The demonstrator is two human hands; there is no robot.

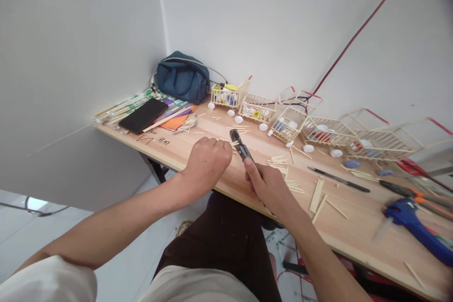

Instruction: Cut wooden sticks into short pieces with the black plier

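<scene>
My left hand [208, 165] is closed in a fist near the table's front edge. Pale thin wooden sticks [235, 143] poke out from its thumb side and reach the jaws of a dark pair of cutting pliers [242, 148]. My right hand [264, 180] is wrapped around the handles of those pliers, its thumb on top. Short cut sticks [279, 164] lie in a loose pile beside the right hand. Longer flat sticks [316, 196] rest farther right. How many sticks the left hand grips is hidden by its fingers.
Small stick-built carts [331, 131] with bottle-cap wheels line the wall. At the left are a phone [143, 115], coloured papers [174, 122] and a blue pouch [183, 77]. A pen [339, 179], a blue glue gun [417, 226] and orange-handled pliers [417, 193] lie at right.
</scene>
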